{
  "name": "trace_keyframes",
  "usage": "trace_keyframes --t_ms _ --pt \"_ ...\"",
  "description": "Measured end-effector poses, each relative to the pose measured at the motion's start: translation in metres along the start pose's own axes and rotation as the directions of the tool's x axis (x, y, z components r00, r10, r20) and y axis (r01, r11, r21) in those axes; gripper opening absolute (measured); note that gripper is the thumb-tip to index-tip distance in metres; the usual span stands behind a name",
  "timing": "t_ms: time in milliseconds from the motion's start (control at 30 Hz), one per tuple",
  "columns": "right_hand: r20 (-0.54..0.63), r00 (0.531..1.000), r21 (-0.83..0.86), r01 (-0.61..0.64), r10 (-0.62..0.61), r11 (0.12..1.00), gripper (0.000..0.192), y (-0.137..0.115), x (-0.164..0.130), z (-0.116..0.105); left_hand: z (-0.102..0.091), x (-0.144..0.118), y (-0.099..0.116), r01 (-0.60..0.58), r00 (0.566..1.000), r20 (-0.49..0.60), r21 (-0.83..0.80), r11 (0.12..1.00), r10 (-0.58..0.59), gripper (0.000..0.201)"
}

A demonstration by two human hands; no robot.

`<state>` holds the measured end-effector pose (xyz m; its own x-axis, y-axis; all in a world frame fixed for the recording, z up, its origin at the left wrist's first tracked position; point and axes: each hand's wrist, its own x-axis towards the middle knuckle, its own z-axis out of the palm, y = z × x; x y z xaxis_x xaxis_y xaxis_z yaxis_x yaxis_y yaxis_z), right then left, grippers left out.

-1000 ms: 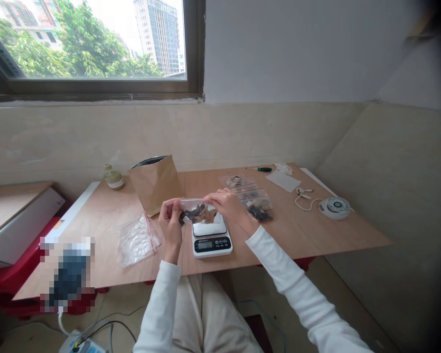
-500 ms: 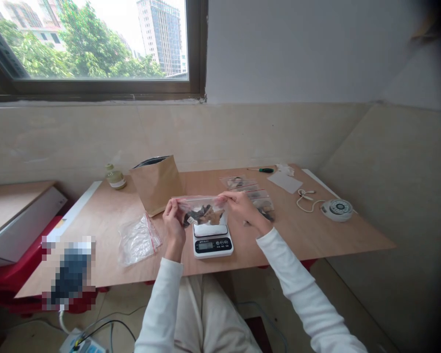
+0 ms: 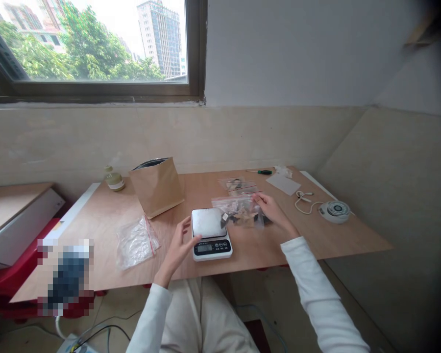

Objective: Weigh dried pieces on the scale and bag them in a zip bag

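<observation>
The right hand (image 3: 274,212) pinches a filled clear bag (image 3: 238,211) at its right edge, just right of the scale (image 3: 209,233). The left hand (image 3: 180,245), fingers spread and empty, hovers at the scale's left edge. Bare desk (image 3: 316,235) lies right, toward the near edge.

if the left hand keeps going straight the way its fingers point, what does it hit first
Most likely the kitchen scale: the left hand is open beside its left edge, fingers angled up towards the steel platform. Depth is hard to judge, so it could pass just above.
</observation>
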<state>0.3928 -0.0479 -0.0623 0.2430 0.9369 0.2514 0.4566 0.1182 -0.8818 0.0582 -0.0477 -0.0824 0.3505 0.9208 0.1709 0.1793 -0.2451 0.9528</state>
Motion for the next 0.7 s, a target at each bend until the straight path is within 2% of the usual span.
trace_keyframes --t_ms 67,133,200,267,333,367,400,467,567,633,700 --pt "0.001 0.999 -0.053 -0.042 0.042 0.998 0.051 0.027 0.001 -0.012 0.0 -0.015 -0.023 0.011 0.995 0.097 0.137 0.991 -0.025 0.096" --pt "-0.021 0.997 -0.118 -0.08 0.078 0.99 0.051 0.049 0.0 -0.021 0.004 -0.023 -0.042 -0.037 0.983 0.183 0.211 0.977 -0.002 0.115" --pt "-0.091 0.991 -0.196 -0.114 0.097 0.974 0.047 0.063 -0.004 -0.025 0.011 -0.025 -0.054 -0.095 0.979 0.199 0.244 0.965 0.046 0.117" --pt "-0.201 0.976 -0.264 -0.138 0.086 0.955 0.042 0.069 -0.009 -0.024 0.016 -0.023 -0.06 -0.121 0.983 0.165 0.25 0.961 0.081 0.115" --pt "-0.288 0.957 -0.345 -0.124 0.021 0.93 0.042 0.07 -0.017 -0.017 0.019 -0.021 -0.063 -0.12 0.988 0.128 0.244 0.962 0.091 0.113" --pt "-0.295 0.955 -0.405 -0.093 -0.033 0.909 0.045 0.069 -0.022 -0.011 0.02 -0.02 -0.065 -0.119 0.989 0.115 0.24 0.963 0.093 0.111" --pt "-0.27 0.959 -0.473 -0.05 -0.09 0.879 0.046 0.068 -0.028 -0.003 0.02 -0.02 -0.066 -0.122 0.989 0.106 0.241 0.963 0.098 0.109" --pt "-0.151 0.974 -0.6 0.045 -0.168 0.799 0.047 0.067 -0.042 0.016 0.021 -0.021 -0.069 -0.135 0.989 0.088 0.261 0.956 0.116 0.101" --pt "-0.015 0.995 -0.677 0.065 -0.101 0.733 0.049 0.071 -0.059 0.042 0.025 -0.02 -0.075 -0.138 0.99 0.05 0.304 0.943 0.128 0.097" --pt "-0.008 0.999 -0.687 0.023 -0.039 0.727 0.051 0.075 -0.063 0.05 0.03 -0.018 -0.077 -0.124 0.992 0.025 0.314 0.941 0.122 0.098" --pt "-0.034 0.999 -0.685 -0.003 -0.028 0.729 0.051 0.078 -0.061 0.051 0.036 -0.017 -0.076 -0.105 0.994 -0.008 0.3 0.948 0.112 0.098"
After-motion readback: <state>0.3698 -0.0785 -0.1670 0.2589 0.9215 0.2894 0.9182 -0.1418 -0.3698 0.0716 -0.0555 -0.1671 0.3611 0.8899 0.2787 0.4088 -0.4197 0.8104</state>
